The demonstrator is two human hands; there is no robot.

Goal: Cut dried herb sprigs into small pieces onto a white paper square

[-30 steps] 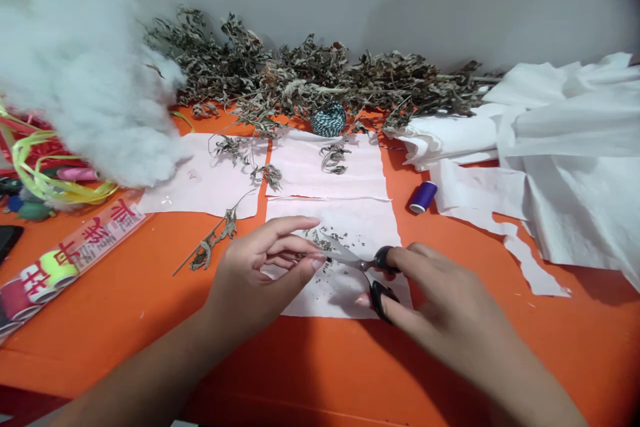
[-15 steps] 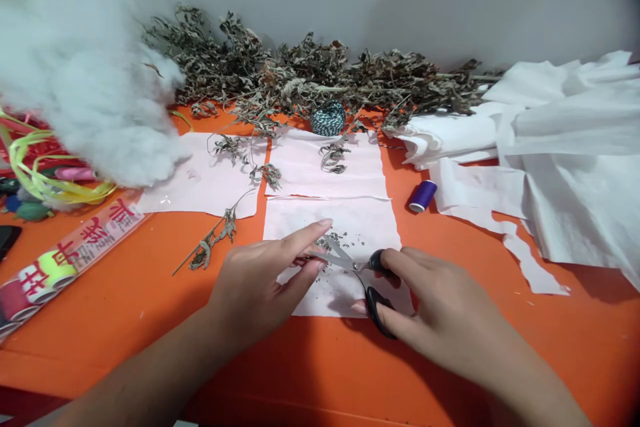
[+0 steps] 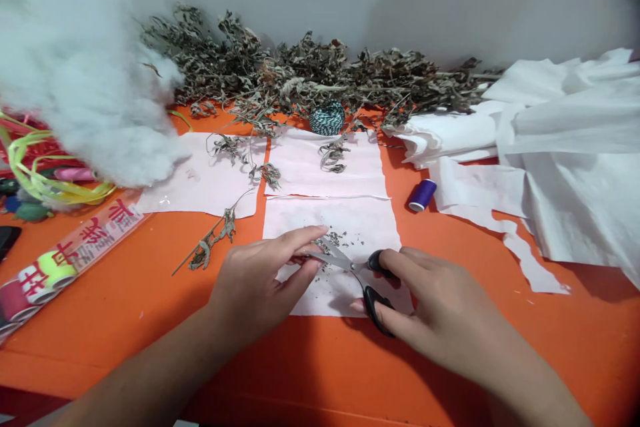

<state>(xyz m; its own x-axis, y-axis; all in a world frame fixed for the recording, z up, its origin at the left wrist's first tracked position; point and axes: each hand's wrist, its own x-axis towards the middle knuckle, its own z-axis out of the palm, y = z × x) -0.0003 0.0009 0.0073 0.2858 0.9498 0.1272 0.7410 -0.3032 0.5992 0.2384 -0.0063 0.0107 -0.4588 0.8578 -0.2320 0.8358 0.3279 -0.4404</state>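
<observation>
My right hand [image 3: 435, 300] is closed around the black handles of a pair of scissors [image 3: 367, 283], whose blades are parted and point left. Their tips reach between the thumb and forefinger of my left hand [image 3: 270, 273]. The other left fingers are curled, and whatever they pinch is hidden by the hand and the blades. Under both hands lies a white cloth piece [image 3: 370, 220]. Small dark chopped leaf bits [image 3: 337, 239] are scattered on it below the scissors.
Dried leafy stems [image 3: 310, 73] line the wall behind a ball of black-and-white cord [image 3: 327, 118]. White stuffing [image 3: 100, 80] and bagged thread spools [image 3: 55, 270] lie left, a dried sprig [image 3: 213, 240] nearer. A purple thread spool [image 3: 423, 195] and white fabric [image 3: 570, 200] are right.
The scissors and my right hand have shifted very slightly left. My left forefinger has dipped a little. The leaf bits and cloth look the same.
</observation>
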